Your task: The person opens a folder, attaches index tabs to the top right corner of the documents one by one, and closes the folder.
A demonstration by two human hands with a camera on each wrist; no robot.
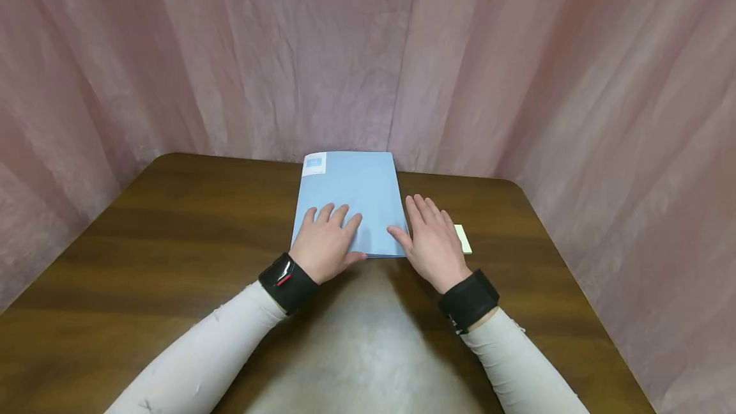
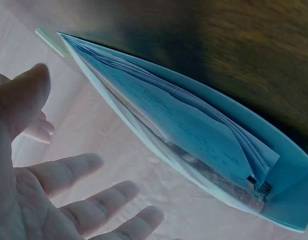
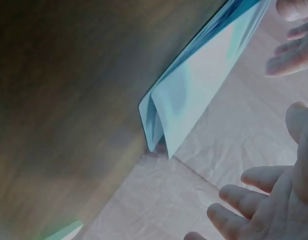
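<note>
Two spread hands are hovering about a blue folder that is lying on the brown surface.
The left hand is reaching over the folder's near left corner, its fingers parting and holding nothing; the right hand is stretching along the right edge, its thumb pointing inward over the cover and its palm gripping nothing. The folder is resting mostly between and beyond them, a white label showing at its far left corner. Its near side is gaping, revealing papers and a small dark clip. A pale pad is peeking out just right of the right hand.
</note>
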